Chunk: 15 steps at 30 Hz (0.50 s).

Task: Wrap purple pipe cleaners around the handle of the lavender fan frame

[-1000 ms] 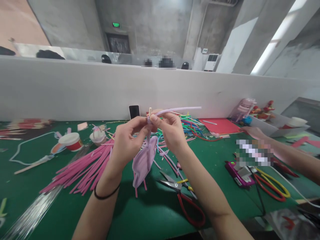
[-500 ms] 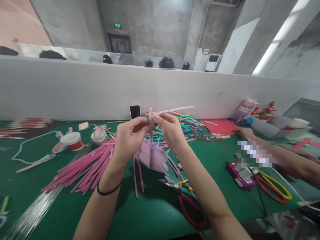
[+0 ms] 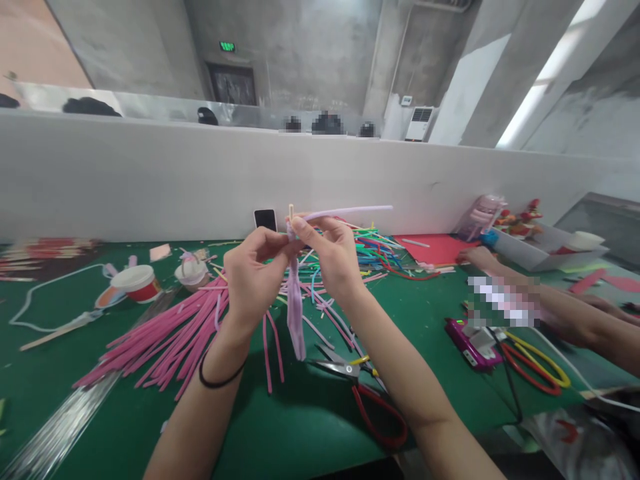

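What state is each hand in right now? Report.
Left hand: closed, pinching the lilac-wrapped stick below its tip.
Right hand: closed, pinching the lilac strip near the stick's top.

- Stick [image 3: 291,211]: lower end was hidden.
- Scissors [image 3: 352,370]: were partly covered by right forearm [image 3: 405,367].
- Co-worker's arm [image 3: 585,320]: was cut off at right edge.

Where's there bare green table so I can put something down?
Bare green table shows between the right forearm and the purple device, in front of the red sheet. Another patch lies between the left forearm and the open scissors, near the front edge. Coloured stems crowd behind the right hand; pink stems fan out left of the left hand.
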{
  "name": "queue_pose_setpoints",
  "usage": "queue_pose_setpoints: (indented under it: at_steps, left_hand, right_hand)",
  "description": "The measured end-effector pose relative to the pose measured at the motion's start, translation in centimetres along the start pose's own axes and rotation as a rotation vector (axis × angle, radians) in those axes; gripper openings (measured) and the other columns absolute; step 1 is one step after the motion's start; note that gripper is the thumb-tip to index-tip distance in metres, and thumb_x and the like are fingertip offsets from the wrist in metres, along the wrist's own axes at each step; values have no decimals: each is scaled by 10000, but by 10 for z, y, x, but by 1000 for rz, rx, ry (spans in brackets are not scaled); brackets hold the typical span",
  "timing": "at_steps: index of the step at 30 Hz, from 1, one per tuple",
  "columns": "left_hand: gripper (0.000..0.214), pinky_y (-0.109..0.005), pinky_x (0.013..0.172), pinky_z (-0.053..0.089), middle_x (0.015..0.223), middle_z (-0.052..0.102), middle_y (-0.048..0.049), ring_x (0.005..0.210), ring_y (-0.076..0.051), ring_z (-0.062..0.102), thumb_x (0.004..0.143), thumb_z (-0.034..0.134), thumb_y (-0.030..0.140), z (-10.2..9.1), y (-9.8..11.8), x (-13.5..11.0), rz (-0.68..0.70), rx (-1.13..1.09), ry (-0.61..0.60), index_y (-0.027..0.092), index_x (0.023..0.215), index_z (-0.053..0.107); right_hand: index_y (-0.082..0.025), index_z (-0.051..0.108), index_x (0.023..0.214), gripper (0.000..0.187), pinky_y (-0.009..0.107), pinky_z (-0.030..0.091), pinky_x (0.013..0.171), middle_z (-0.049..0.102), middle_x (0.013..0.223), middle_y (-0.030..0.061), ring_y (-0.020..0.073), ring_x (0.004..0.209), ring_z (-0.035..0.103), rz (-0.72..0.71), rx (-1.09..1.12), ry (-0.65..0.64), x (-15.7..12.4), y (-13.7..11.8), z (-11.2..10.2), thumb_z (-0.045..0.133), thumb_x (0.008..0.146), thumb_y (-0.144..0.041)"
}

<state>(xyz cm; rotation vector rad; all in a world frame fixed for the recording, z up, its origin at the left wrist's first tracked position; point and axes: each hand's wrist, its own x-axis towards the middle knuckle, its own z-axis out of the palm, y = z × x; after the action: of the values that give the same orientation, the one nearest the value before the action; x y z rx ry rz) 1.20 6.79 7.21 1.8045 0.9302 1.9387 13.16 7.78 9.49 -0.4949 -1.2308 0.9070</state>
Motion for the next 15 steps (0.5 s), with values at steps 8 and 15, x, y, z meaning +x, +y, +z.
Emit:
queue_pose_setpoints:
  at_steps: [8, 15]
  left_hand:
    - [135, -297, 731, 621, 807, 783, -27, 744, -184, 757, 921, 687, 323, -13, -1, 6, -27, -77, -204, 203, 937, 746]
    - [219, -242, 693, 596, 989, 752, -38, 810, -149, 731, 879, 735, 338, -4, -7, 8, 32, 58, -142, 210, 1053, 701]
  right_hand:
    - [-293, 791, 748, 124, 378, 539, 952, 795, 867, -15, 188, 936, 712, 85, 11, -53, 8, 0, -4, 826, 735, -412]
    - [-288, 790, 770, 71, 363, 535, 936, 784, 858, -15, 177, 906, 706, -46, -56, 81, 3, 2, 3, 819, 765, -352]
